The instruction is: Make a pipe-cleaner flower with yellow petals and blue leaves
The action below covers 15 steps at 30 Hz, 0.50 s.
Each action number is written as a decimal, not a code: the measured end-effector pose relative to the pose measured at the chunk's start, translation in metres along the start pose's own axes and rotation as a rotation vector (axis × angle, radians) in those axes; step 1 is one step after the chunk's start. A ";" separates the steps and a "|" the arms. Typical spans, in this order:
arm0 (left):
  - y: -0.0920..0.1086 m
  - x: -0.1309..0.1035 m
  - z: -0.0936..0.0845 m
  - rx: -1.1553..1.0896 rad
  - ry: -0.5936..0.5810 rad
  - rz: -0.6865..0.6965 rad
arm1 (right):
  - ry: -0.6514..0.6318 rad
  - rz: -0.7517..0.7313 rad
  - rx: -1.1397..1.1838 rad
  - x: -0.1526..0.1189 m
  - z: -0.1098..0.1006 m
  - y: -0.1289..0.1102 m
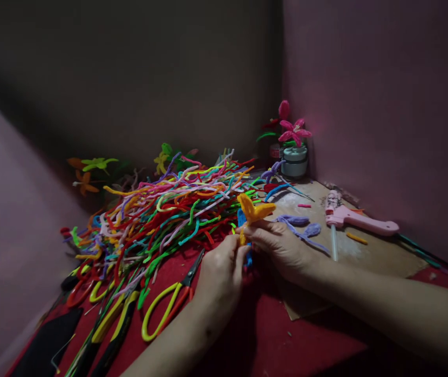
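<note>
Walls (384, 104), dim, pinkish where lit: beyond and either side of my left hand (220, 277) and right hand (282, 251). Red surface (271, 324), one: beneath both. Heap of fuzzy stems (177, 209), many colours: ahead and leftward of my left hand. Brown board (389, 256), one: under and beyond my right hand. Hands, two: closed, fingertips bunched together, pinching the foot of the orange petal piece (258, 210); exact finger placement partly hidden. Pink glue gun (359, 217), one: on the board, right of my right hand. Scissors (164, 314), yellow and red handles: just left of my left wrist. Grey pot (294, 162), pink flower above: well beyond my right hand. Purple petal piece (311, 230), one: just beyond my right hand. Orange petal piece, one: between my fingertips, petals rising above them. Blue piece (242, 216), one: just behind my fingers; cannot tell whether joined. Handling, by my judgement: light, soft, not slippery, probably bendable; petals easily squashed. Hold low, where petals meet.
</note>
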<state>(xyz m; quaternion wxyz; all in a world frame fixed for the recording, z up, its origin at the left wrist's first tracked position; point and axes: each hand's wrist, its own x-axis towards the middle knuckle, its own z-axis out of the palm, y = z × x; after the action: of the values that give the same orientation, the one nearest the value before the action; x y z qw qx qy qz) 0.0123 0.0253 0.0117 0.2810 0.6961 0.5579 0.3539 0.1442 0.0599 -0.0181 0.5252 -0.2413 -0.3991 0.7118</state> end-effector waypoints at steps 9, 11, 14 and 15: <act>0.007 0.005 0.000 -0.378 -0.071 -0.181 | -0.046 -0.049 -0.029 0.001 0.002 -0.007; 0.013 0.005 -0.003 -0.647 -0.177 -0.264 | -0.072 -0.040 -0.013 0.002 0.001 -0.008; 0.013 0.003 -0.006 -0.961 -0.315 -0.300 | -0.173 -0.036 -0.020 0.003 -0.001 -0.011; 0.012 0.002 -0.007 -1.044 -0.361 -0.311 | -0.216 -0.037 -0.028 0.003 -0.002 -0.012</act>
<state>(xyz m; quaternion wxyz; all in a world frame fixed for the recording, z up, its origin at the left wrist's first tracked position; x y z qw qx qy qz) 0.0139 0.0242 0.0253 0.7270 0.4244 0.3483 0.4123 0.1512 0.0648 -0.0091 0.4890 -0.1632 -0.4677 0.7180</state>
